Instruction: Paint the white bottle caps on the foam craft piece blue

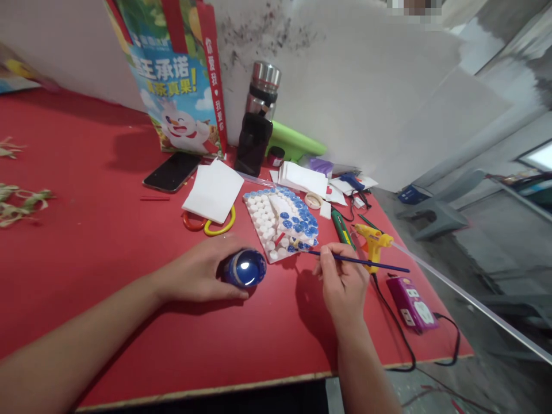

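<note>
Red table [215, 351] is spreading beneath both grips. White-and-blue model [284, 218] is resting just beyond and between the left hand [200, 267] and right hand [342, 282]. Yellow glue gun [374, 241] is lying just right of the right-hand grip. Left hand is grasping a blue jar [245, 269], curling around its side. Right hand is pinching a thin blue brush [357, 261], tip pointing leftward at the model's near edge.
</note>
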Action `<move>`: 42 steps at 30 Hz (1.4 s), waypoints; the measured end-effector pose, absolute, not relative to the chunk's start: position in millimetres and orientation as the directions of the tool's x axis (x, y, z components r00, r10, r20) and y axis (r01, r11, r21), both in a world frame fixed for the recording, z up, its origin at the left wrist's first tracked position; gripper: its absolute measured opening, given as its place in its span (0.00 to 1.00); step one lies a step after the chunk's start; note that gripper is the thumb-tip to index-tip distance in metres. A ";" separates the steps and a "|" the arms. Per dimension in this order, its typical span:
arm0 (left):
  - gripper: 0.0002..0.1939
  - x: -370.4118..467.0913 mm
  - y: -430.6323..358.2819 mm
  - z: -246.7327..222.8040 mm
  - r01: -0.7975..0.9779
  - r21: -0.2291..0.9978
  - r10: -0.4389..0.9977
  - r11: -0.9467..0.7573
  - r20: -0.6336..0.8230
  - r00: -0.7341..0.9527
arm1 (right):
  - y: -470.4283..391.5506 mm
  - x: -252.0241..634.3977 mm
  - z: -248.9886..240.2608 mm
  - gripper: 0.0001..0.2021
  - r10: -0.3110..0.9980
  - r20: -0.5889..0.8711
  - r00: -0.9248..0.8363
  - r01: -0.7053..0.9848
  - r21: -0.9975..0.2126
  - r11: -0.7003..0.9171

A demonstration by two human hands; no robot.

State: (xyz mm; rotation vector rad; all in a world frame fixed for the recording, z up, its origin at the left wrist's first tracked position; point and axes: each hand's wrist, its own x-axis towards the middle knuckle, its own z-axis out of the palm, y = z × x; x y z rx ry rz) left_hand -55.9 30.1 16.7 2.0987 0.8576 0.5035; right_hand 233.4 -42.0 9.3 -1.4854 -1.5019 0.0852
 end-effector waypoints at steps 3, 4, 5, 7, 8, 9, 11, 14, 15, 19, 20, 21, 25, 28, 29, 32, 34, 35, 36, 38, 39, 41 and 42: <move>0.27 -56.3 30.3 15.7 0.391 0.795 0.713 -0.463 0.073 0.697 | -41.9 232.3 10.5 0.11 0.798 0.554 0.237 0.696 -0.670 0.259; 0.28 -56.4 30.3 15.4 0.392 0.793 0.712 -0.466 0.074 0.698 | -41.8 232.1 10.6 0.11 0.806 0.544 0.233 0.691 -0.676 0.256; 0.28 -56.5 30.2 15.2 0.395 0.790 0.714 -0.469 0.075 0.696 | -41.6 232.2 10.4 0.12 0.813 0.534 0.231 0.691 -0.678 0.248; 0.27 -56.4 29.8 15.2 0.406 0.781 0.718 -0.475 0.077 0.692 | -41.1 232.8 9.7 0.13 0.823 0.515 0.238 0.698 -0.680 0.224; 0.27 -56.4 29.5 15.3 0.410 0.776 0.718 -0.479 0.078 0.692 | -40.9 233.2 9.3 0.13 0.823 0.512 0.245 0.701 -0.680 0.214; 0.27 -56.2 29.3 15.5 0.412 0.773 0.717 -0.483 0.078 0.693 | -40.7 233.5 8.9 0.13 0.819 0.514 0.253 0.704 -0.679 0.209; 0.27 -55.9 29.1 15.7 0.415 0.769 0.716 -0.486 0.078 0.694 | -40.6 233.9 8.5 0.13 0.808 0.527 0.263 0.703 -0.679 0.214; 0.26 -55.6 29.4 15.6 0.423 0.764 0.722 -0.487 0.080 0.687 | -41.0 233.9 8.1 0.11 0.797 0.543 0.264 0.691 -0.683 0.236; 0.26 -55.6 29.5 15.5 0.422 0.762 0.721 -0.492 0.084 0.688 | -41.1 234.0 7.9 0.11 0.796 0.546 0.262 0.689 -0.684 0.242; 0.26 -55.9 29.7 15.1 0.408 0.762 0.711 -0.502 0.096 0.696 | -40.9 234.8 7.4 0.11 0.804 0.538 0.252 0.710 -0.667 0.224; 0.26 -56.0 29.7 14.9 0.408 0.765 0.714 -0.498 0.094 0.694 | -40.8 234.8 7.6 0.12 0.807 0.536 0.250 0.715 -0.664 0.219; 0.27 -56.0 29.7 14.6 0.409 0.768 0.717 -0.493 0.092 0.691 | -40.9 234.6 8.0 0.12 0.807 0.535 0.251 0.714 -0.665 0.219; 0.27 -56.2 30.4 13.8 0.401 0.764 0.710 -0.505 0.104 0.696 | -41.5 232.9 9.7 0.11 0.797 0.539 0.273 0.675 -0.698 0.241; 0.27 -56.2 31.1 13.7 0.381 0.769 0.700 -0.514 0.120 0.704 | -41.5 232.7 9.0 0.10 0.799 0.534 0.276 0.677 -0.698 0.233; 0.27 -56.2 31.2 13.8 0.375 0.773 0.700 -0.512 0.122 0.704 | -41.3 232.9 8.5 0.10 0.802 0.531 0.273 0.683 -0.695 0.227; 0.26 -56.2 31.2 13.9 0.370 0.779 0.702 -0.506 0.123 0.702 | -41.2 232.9 7.5 0.11 0.805 0.529 0.270 0.680 -0.696 0.230; 0.26 -56.2 30.9 13.7 0.372 0.775 0.700 -0.511 0.124 0.703 | -41.5 232.4 7.7 0.11 0.797 0.536 0.278 0.667 -0.705 0.241; 0.26 -56.3 30.8 13.5 0.374 0.772 0.700 -0.514 0.125 0.703 | -41.7 232.1 7.9 0.10 0.794 0.538 0.282 0.663 -0.708 0.244; 0.26 -56.3 30.7 13.2 0.374 0.770 0.698 -0.517 0.127 0.705 | -41.8 231.9 8.0 0.10 0.794 0.538 0.284 0.662 -0.709 0.243; 0.26 -56.3 30.6 12.5 0.367 0.771 0.697 -0.520 0.134 0.705 | -41.6 231.9 7.8 0.10 0.799 0.533 0.278 0.667 -0.706 0.239; 0.27 -56.3 30.6 12.1 0.366 0.773 0.697 -0.519 0.135 0.704 | -41.4 232.2 7.4 0.10 0.804 0.529 0.271 0.669 -0.704 0.238; 0.27 -56.3 30.6 11.7 0.368 0.777 0.702 -0.511 0.131 0.700 | -40.8 233.0 6.1 0.10 0.818 0.516 0.255 0.669 -0.705 0.236; 0.27 -56.3 30.6 11.7 0.371 0.778 0.705 -0.508 0.127 0.698 | -40.6 233.4 5.4 0.10 0.823 0.509 0.251 0.668 -0.707 0.234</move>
